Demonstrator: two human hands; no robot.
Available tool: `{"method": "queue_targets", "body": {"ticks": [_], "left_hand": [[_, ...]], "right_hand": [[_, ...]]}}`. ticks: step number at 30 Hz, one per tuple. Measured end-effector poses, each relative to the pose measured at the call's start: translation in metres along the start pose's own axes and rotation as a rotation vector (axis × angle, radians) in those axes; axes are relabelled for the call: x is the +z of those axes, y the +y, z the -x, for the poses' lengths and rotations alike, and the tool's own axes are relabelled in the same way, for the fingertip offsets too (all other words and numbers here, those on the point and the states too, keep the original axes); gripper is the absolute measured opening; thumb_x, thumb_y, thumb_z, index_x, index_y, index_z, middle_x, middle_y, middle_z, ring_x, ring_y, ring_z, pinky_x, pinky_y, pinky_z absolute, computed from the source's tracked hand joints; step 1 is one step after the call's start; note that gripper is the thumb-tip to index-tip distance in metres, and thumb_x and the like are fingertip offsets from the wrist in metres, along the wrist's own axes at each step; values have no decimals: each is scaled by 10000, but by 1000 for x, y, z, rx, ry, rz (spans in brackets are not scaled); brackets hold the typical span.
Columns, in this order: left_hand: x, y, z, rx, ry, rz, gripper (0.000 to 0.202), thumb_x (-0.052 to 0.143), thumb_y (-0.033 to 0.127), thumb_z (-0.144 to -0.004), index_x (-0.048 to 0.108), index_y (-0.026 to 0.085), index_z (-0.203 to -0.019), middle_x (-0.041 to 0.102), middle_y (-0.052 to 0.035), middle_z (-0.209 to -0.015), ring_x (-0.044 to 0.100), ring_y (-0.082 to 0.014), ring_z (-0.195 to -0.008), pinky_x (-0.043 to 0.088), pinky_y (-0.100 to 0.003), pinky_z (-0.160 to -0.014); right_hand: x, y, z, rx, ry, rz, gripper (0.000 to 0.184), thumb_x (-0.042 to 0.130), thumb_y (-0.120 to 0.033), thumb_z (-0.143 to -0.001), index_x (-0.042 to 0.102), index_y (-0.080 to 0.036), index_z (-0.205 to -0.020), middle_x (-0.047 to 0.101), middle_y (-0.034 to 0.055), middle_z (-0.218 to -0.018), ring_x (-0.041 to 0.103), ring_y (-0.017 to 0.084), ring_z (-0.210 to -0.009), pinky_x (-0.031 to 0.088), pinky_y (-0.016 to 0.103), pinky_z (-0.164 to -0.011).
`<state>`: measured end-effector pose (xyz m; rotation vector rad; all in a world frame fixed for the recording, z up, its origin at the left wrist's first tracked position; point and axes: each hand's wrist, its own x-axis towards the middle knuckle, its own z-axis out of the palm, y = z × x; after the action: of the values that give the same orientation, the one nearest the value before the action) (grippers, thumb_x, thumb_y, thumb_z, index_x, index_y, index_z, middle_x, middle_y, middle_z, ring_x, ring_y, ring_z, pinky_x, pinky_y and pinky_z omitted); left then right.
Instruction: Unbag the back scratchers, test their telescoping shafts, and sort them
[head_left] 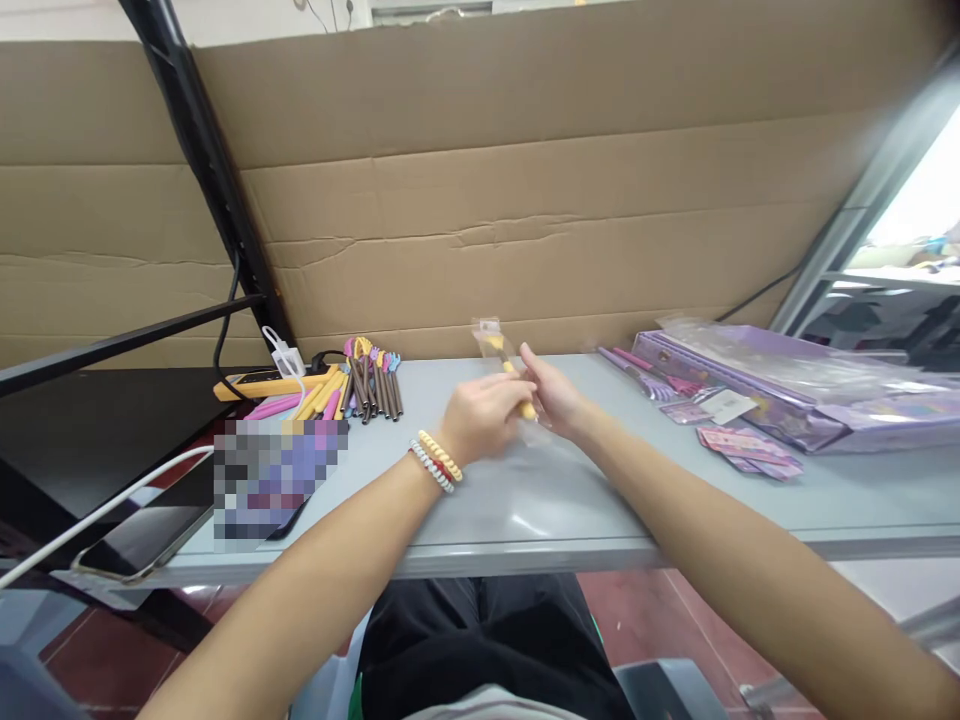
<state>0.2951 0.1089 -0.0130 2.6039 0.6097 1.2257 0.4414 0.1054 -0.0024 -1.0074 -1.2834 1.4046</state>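
My left hand and my right hand meet above the middle of the grey table. Between them they hold a yellow pen inside a clear plastic sleeve that sticks up and away from me. Both hands are closed around it. My left wrist wears beaded bracelets. A bunch of loose pens with coloured tops lies at the back left of the table.
A purple box under clear plastic bags lies at the right, with pink pens and small cards beside it. A phone on a white cable rests at the left edge. A cardboard wall stands behind.
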Motion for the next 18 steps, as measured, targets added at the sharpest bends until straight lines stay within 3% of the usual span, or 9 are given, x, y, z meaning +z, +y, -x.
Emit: {"method": "queue_targets", "body": {"ticks": [2,4,6,8,11,14,16,18], "left_hand": [[3,4,0,113,-133,-34,248,483,136,-769,601,214,-973,658,-75,-1090,555,-203,-1125,374,-365,-1011],[0,5,0,129,-158,-64,467,537,126,-689,546,209,-1149,568,-87,-1256,468,-238,-1223,297,-414,-1065],[-4,2,-2,28,-73,-52,671,577,136,-619,450,207,-1274,445,-100,-1385,364,-273,-1301,232,-455,-1092],[-7,-5,-5,-161,39,63,682,571,171,-622,422,184,-1286,436,-122,-1378,378,-277,-1282,271,-454,-1070],[-6,-14,-10,-393,81,394,437,535,273,-714,524,141,-1130,582,-127,-1178,531,-245,-1117,410,-402,-968],[-3,-17,-13,-459,-37,684,288,530,359,-777,597,151,-964,673,-78,-845,645,-217,-827,515,-368,-778],[-2,-17,-14,-495,-67,781,222,550,350,-786,615,168,-894,651,-40,-667,633,-187,-622,528,-332,-620],[-2,-18,-15,-544,19,791,153,573,321,-783,608,173,-803,630,-24,-617,603,-159,-550,511,-290,-544]], "right_hand": [[-3,2,-3,-69,108,-99,333,651,-469,-694,499,-178,-638,483,-14,-532,462,102,-495,387,230,-488],[-8,0,-4,-136,180,-124,267,706,-343,-655,501,-172,-646,465,-35,-519,431,83,-472,367,223,-470],[-13,-5,-3,-188,179,-119,252,709,-338,-659,525,-170,-700,514,-27,-555,460,88,-481,361,226,-464],[-15,-10,0,-212,160,-89,272,707,-373,-667,543,-173,-751,560,-14,-596,489,98,-487,345,228,-449],[-11,-12,6,-214,70,47,283,711,-392,-668,552,-165,-721,546,-17,-583,469,87,-465,315,225,-432],[-3,-9,10,-202,-141,298,253,691,-365,-695,556,-155,-649,511,-21,-552,450,79,-478,330,226,-457],[2,-6,11,-196,-228,450,233,659,-355,-722,563,-155,-652,520,-18,-565,466,87,-507,368,231,-492],[3,-3,10,-214,-211,561,196,634,-346,-738,589,-155,-731,560,-10,-622,500,99,-557,406,237,-540]]}}
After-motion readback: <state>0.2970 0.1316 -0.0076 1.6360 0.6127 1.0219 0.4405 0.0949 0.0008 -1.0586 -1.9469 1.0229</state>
